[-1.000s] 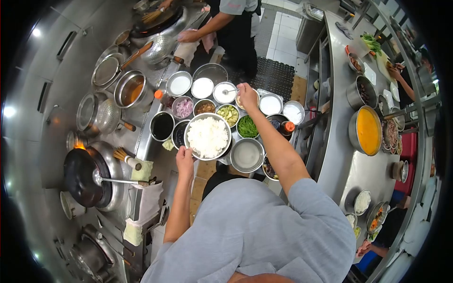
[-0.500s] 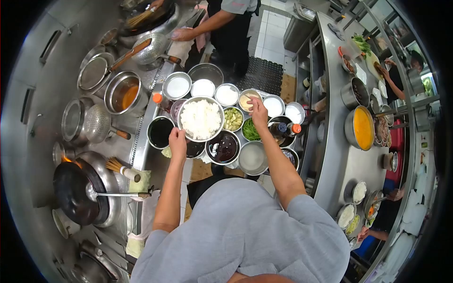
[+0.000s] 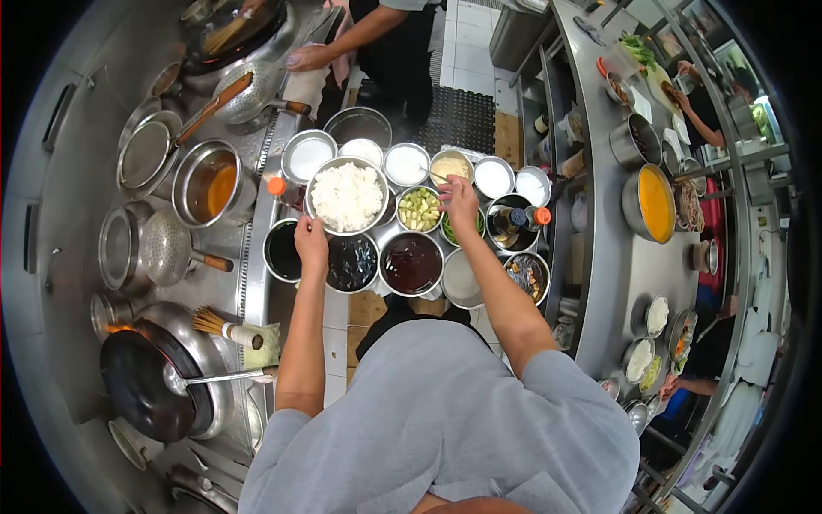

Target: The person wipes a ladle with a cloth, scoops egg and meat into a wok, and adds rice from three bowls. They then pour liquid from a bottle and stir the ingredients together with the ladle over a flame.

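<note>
My left hand (image 3: 312, 244) grips the near rim of a metal bowl of white rice (image 3: 347, 199), which is held above the other containers. My right hand (image 3: 461, 204) is closed on a thin spoon (image 3: 437, 176) beside the bowl of pale minced garlic (image 3: 451, 164); the spoon's tip is too small to make out. Just left of that hand stands a bowl of chopped green vegetable (image 3: 419, 209). A bowl of green slivers (image 3: 450, 230) is partly hidden under the hand. Bowls of white seasoning (image 3: 407, 164) and dark sauce (image 3: 411, 264) surround both hands.
On the left, a black wok (image 3: 145, 385) sits over a flame with a ladle (image 3: 175, 379) in it. Strainers (image 3: 144, 154) and an oil pot (image 3: 212, 184) stand behind. A co-worker's arm (image 3: 351, 43) is at the top. A steel counter (image 3: 599, 283) runs along the right.
The rice bowl and my left hand have shifted slightly left and up, uncovering more of a dark sauce bowl. My right hand has drawn back slightly from the minced garlic, with the spoon.
</note>
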`<state>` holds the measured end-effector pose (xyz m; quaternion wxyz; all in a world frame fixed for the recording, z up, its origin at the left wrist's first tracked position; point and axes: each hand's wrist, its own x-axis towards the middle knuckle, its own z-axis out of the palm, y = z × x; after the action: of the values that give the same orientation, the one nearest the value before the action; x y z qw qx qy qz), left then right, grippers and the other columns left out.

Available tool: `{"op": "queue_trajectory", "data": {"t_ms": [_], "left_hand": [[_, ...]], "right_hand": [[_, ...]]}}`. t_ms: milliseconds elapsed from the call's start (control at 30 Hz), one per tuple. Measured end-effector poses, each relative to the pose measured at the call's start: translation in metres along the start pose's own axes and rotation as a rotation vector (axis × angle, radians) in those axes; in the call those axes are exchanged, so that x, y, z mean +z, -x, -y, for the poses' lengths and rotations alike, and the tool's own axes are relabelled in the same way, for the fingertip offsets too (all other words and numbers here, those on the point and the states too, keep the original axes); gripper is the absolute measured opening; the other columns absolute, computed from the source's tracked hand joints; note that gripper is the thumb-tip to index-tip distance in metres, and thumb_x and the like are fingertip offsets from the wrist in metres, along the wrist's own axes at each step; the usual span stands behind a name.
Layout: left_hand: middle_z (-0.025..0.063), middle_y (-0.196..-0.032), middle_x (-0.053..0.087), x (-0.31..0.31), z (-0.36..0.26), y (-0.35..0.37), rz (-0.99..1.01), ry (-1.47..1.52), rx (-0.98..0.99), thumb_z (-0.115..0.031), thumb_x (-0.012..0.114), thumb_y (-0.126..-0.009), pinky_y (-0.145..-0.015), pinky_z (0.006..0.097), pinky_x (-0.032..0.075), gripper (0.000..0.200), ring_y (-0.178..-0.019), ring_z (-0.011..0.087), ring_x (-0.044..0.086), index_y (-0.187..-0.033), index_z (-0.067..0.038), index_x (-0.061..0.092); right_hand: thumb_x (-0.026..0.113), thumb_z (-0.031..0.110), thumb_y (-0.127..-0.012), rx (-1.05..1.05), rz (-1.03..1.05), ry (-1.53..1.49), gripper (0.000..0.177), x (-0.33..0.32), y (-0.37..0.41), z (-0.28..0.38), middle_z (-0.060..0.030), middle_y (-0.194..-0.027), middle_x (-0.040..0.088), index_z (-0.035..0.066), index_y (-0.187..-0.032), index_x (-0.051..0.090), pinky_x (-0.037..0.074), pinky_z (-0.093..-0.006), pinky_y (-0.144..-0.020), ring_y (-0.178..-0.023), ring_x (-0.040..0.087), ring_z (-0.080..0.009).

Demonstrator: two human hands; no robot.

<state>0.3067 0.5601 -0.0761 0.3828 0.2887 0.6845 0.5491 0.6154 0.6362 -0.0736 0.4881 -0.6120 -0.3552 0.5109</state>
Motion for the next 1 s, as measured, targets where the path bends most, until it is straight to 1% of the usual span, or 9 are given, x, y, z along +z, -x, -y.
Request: {"op": "queue_trajectory", "data": {"t_ms": [167,367,567,633,667,733,767,900,1000], "left_hand": [[0.0039,-0.067,0.051,0.005,0.008,-0.008,-0.019,-0.04,0.022,-0.012,0.057,-0.087,-0.06,0.0294,0.044,0.018,-0.066,0.0104,0.047,-0.074,-0.001,0.049],[0.008,-0.065,0.053,0.011,0.011,-0.019,-0.036,-0.168,0.08,-0.015,0.057,-0.087,-0.063,0.0329,0.044,0.021,-0.064,0.0135,0.046,-0.076,0.001,0.049],[0.0107,-0.066,0.056,0.024,-0.02,-0.014,0.002,-0.255,0.106,-0.016,0.056,-0.087,-0.062,0.0346,0.045,0.021,-0.062,0.0174,0.051,-0.076,0.0,0.05],[0.0124,-0.066,0.057,0.033,-0.018,-0.018,0.002,-0.253,0.127,-0.016,0.057,-0.086,-0.062,0.0363,0.044,0.02,-0.063,0.0195,0.054,-0.076,-0.001,0.05],[0.0117,-0.066,0.055,0.035,0.042,-0.051,0.017,-0.196,0.091,-0.016,0.058,-0.085,-0.061,0.0367,0.042,0.02,-0.063,0.0192,0.051,-0.075,-0.001,0.05],[0.0102,-0.066,0.051,0.046,0.049,-0.05,0.04,-0.192,0.182,-0.015,0.058,-0.084,-0.061,0.0364,0.04,0.019,-0.064,0.0181,0.047,-0.074,-0.001,0.049],[0.0085,-0.065,0.047,0.052,0.053,-0.052,0.063,-0.118,0.116,-0.014,0.057,-0.084,-0.061,0.0351,0.038,0.019,-0.064,0.0169,0.042,-0.073,-0.001,0.049],[0.0052,-0.065,0.047,0.057,0.063,-0.051,0.076,-0.017,0.07,-0.012,0.057,-0.085,-0.059,0.0336,0.039,0.019,-0.062,0.0147,0.042,-0.072,-0.002,0.047],[0.0055,-0.065,0.048,0.042,0.013,-0.025,0.059,0.063,-0.032,-0.013,0.056,-0.085,-0.058,0.0326,0.041,0.019,-0.06,0.0142,0.042,-0.073,-0.002,0.047]], "right_hand": [[0.039,0.024,-0.104,-0.112,0.039,0.194,0.032,-0.007,0.002,0.005,-0.0134,-0.095,0.067,-0.001,-0.119,0.054,0.056,-0.0291,-0.057,-0.071,0.062,-0.0149],[0.038,0.023,-0.102,0.163,-0.053,-0.31,0.033,-0.012,0.002,-0.009,-0.0144,-0.094,0.067,-0.001,-0.121,0.051,0.056,-0.0312,-0.058,-0.07,0.061,-0.0174],[0.038,0.025,-0.103,0.133,-0.031,-0.348,0.034,-0.015,0.025,0.03,-0.0143,-0.095,0.066,-0.001,-0.121,0.051,0.057,-0.0316,-0.058,-0.072,0.062,-0.0179],[0.039,0.025,-0.103,0.052,0.079,-0.241,0.034,-0.014,0.037,0.054,-0.0145,-0.095,0.067,-0.001,-0.119,0.053,0.056,-0.0303,-0.058,-0.074,0.062,-0.0173],[0.039,0.026,-0.103,0.01,0.138,-0.187,0.034,-0.012,0.041,0.063,-0.0146,-0.095,0.067,0.0,-0.119,0.054,0.056,-0.0297,-0.058,-0.074,0.063,-0.017],[0.042,0.027,-0.104,-0.155,0.094,-0.008,0.033,-0.006,0.039,0.068,-0.0111,-0.092,0.068,0.001,-0.112,0.06,0.054,-0.0264,-0.056,-0.073,0.062,-0.0138],[0.042,0.027,-0.104,-0.222,0.057,0.094,0.033,-0.005,0.033,0.068,-0.0101,-0.09,0.067,0.001,-0.112,0.06,0.054,-0.0261,-0.055,-0.072,0.061,-0.0126],[0.044,0.028,-0.103,-0.195,0.005,0.267,0.033,-0.002,-0.013,0.028,-0.0072,-0.084,0.069,0.003,-0.11,0.064,0.051,-0.0283,-0.057,-0.067,0.061,-0.0127],[0.047,0.026,-0.101,-0.307,0.031,0.416,0.03,0.003,-0.019,0.021,-0.0092,-0.082,0.071,0.005,-0.109,0.066,0.05,-0.0337,-0.064,-0.065,0.064,-0.0186]]}}
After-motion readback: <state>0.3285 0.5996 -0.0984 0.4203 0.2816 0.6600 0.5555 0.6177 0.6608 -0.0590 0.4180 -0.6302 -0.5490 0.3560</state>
